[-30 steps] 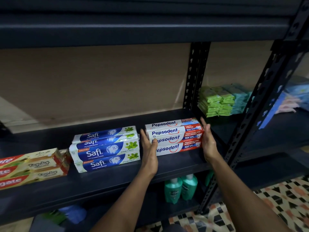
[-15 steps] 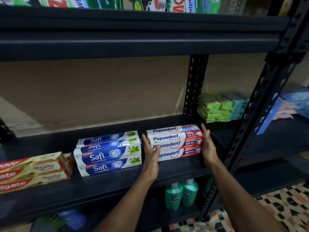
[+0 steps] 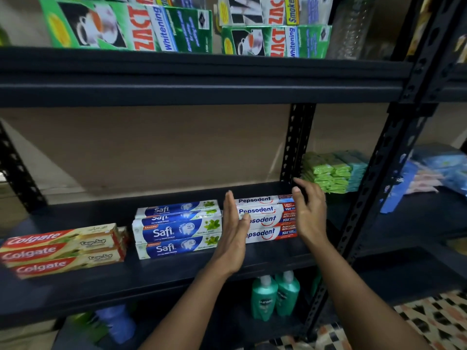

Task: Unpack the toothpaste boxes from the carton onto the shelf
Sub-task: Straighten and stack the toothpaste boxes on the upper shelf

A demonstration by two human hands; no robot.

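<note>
Middle shelf: carrying three stacks in a row.
Left end: Colgate boxes lying stacked.
Centre: Safi boxes sitting just to their right.
Right: Pepsodent boxes sitting beside the Safi stack, in front of the upright post.
Hands: left hand standing between the Safi and Pepsodent stacks, right hand hovering at the Pepsodent stack's right end.
Beyond the post: packets lying stacked, further back.
Shelf above: Zact boxes standing.
Shelf below: bottles standing under the Pepsodent stack.

Lots of open room above the Pepsodent boxes; Safi boxes and the post crowd each side
</note>
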